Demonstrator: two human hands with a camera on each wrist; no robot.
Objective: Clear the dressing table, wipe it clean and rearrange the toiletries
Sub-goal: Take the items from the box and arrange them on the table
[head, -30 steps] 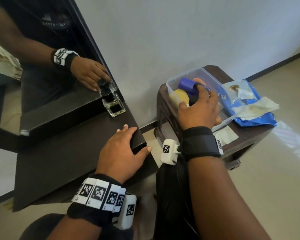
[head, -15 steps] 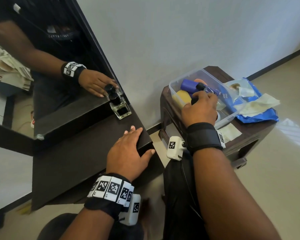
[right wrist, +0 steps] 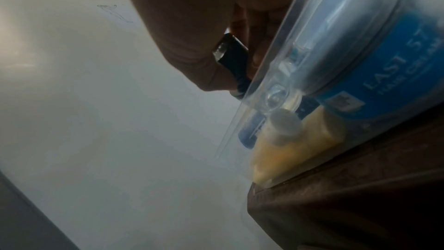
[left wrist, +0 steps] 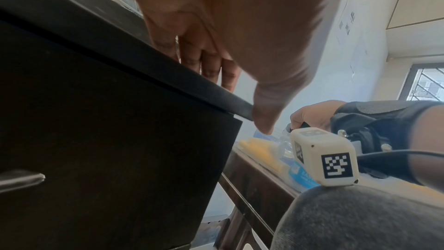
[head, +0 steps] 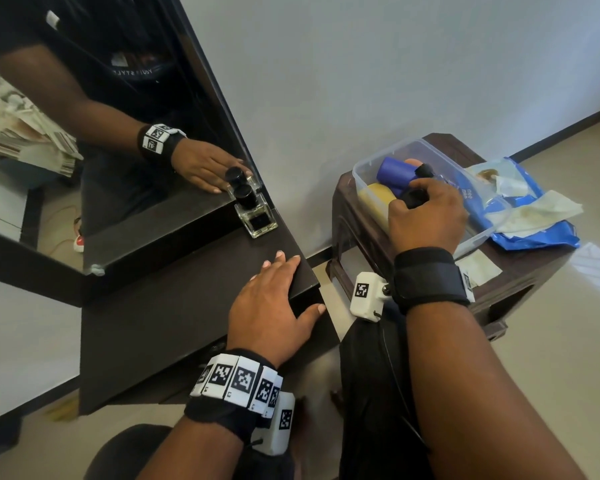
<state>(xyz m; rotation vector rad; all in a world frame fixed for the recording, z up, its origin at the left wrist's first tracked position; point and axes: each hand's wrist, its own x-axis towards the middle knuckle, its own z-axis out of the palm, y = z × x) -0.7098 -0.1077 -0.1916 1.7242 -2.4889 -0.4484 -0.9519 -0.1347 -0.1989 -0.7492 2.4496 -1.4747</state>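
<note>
Left hand [head: 274,306] spread flat on the dressing table [head: 160,323] corner, one perfume bottle [head: 255,216] beyond its fingertips against the mirror [head: 84,150], right hand [head: 426,220] pinching a black-capped item [right wrist: 234,60] at the rim of one clear plastic tub [head: 478,233] on the brown stool [head: 520,271], one blue wipes packet [head: 541,233] past it.

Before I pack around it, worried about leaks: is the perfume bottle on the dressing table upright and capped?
Upright and capped: the perfume bottle stands on its square base beside the mirror, black cap on top.
</note>
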